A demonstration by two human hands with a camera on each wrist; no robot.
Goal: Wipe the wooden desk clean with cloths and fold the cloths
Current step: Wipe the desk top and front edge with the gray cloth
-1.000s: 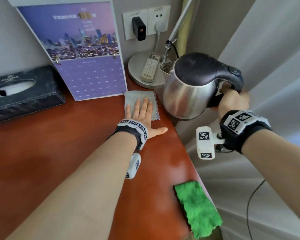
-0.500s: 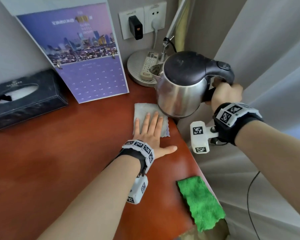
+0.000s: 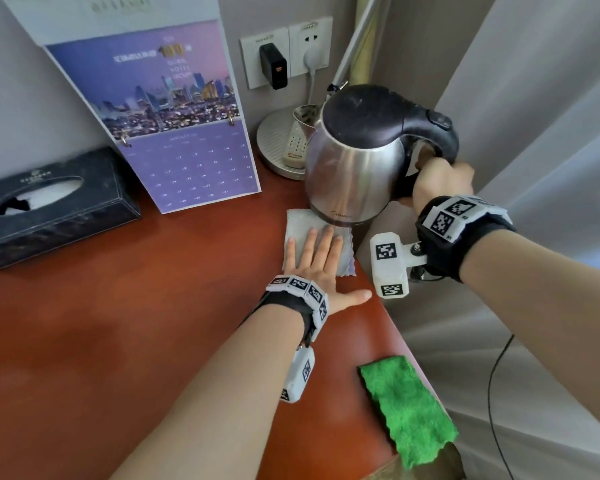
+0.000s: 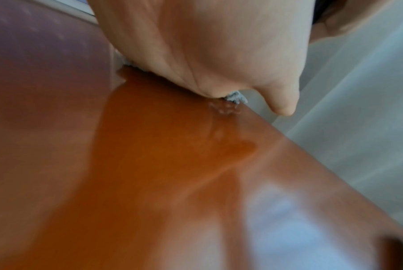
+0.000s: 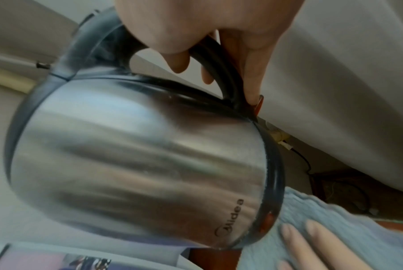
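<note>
Grey cloth (image 3: 300,225) lies flat on the red-brown table (image 3: 118,323), far and toward the right edge, directly under the left hand (image 3: 314,259). That hand is spread flat with straight fingers pressing down on the cloth's near half; its thumb (image 3: 355,297) sticks out to the right, off the cloth, over bare wood near the table's edge. The cloth's far strip shows beyond the fingertips and runs beneath the kettle (image 3: 355,168). The right hand (image 3: 442,183) has its fingers curled round the kettle's black handle (image 3: 433,133); in the right wrist view the kettle's base looks just above the cloth's far edge, though whether they touch cannot be told.

A green cloth (image 3: 407,407) lies at the near right edge of the table, well apart from the left hand, its near end hanging over the edge.

Far left sits a dark tissue box (image 3: 56,209); a calendar (image 3: 174,126) leans against the wall beside it. Behind the kettle, a remote (image 3: 296,147) lies on a round tray (image 3: 271,140).
</note>
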